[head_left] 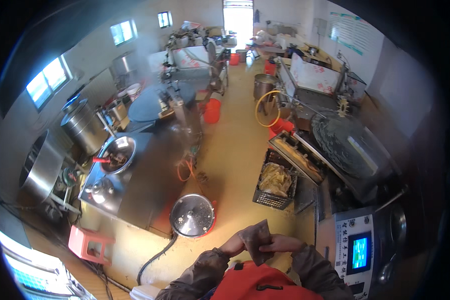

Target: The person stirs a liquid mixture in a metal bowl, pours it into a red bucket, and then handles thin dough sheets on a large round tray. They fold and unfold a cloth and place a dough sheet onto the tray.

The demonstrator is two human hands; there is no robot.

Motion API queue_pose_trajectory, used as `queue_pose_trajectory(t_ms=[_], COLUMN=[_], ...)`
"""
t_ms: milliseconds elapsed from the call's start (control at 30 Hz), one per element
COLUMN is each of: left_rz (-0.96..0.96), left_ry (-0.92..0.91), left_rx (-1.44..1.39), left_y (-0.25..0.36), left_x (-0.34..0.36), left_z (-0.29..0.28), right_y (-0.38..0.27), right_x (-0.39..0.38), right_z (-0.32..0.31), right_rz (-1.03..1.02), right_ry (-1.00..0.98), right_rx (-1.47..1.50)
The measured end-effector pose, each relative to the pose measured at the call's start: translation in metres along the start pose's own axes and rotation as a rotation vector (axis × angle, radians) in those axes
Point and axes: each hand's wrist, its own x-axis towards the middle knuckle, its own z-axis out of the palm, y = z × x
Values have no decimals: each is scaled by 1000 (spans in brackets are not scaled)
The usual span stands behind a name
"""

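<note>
In front of my red apron (265, 282), both hands meet at a brownish-grey folded cloth (256, 239), flat with pointed corners. My left hand (233, 245) grips its left edge, the fingers partly hidden behind it. From the other side my right hand (284, 243) closes on the cloth, thumb on top. Beyond my hands a black crate (272, 201) holds a crumpled yellowish sheet-like pile (275, 180). Left of my hands sits a round metal lid (193, 216) on a red bucket.
At right stand a machine control panel (354, 250) with a lit screen and a round dark griddle (352, 145). On the left, a steel table (142, 190) carries a metal bowl (119, 152). A pink stool (90, 244) and black cable (152, 261) lie at lower left.
</note>
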Motion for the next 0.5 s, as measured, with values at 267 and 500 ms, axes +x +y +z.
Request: queue_pose_trajectory(t_ms=[267, 500], left_rz=[212, 255], left_ry=[236, 526], left_rx=[644, 922], left_y=[-11, -29], left_x=[41, 76], left_z=[18, 33], right_y=[26, 35], right_x=[11, 10], right_z=[-47, -78], right_rz=[-183, -163], right_ry=[165, 240], right_rx=[-108, 181])
